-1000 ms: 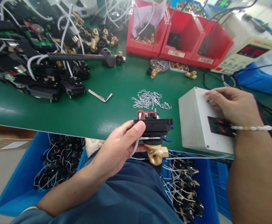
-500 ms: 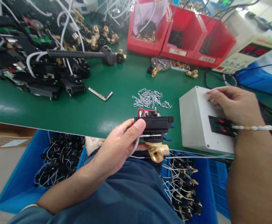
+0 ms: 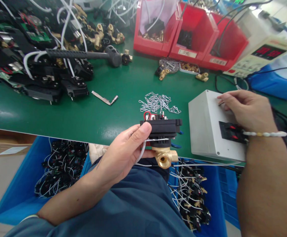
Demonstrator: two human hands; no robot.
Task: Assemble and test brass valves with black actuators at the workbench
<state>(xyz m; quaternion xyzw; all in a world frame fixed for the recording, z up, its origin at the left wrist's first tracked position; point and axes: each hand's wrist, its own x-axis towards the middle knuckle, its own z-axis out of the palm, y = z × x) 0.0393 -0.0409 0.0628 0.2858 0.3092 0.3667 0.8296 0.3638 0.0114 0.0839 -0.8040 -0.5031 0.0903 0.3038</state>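
My left hand is closed around a motorized brass valve, thumb on its black actuator housing. The brass body hangs below, one threaded port facing me. A metal clip sits across the neck, and red and blue wires show on the housing. Off to the right, my right hand pinches a small metal toggle switch on the face of a grey box. Its fingertips partly cover the switch. Below that hand is a black terminal block with red tabs on the same box.
Wire clips lie piled on the green bench, beside a hinged metal tool. Red bins and a power supply stand behind. A black-handled mallet rests by actuators at left. Blue crates hold more assemblies below.
The whole view has shifted slightly. My left hand still holds the valve and my right hand stays at the toggle switch, with no clear change of grip.
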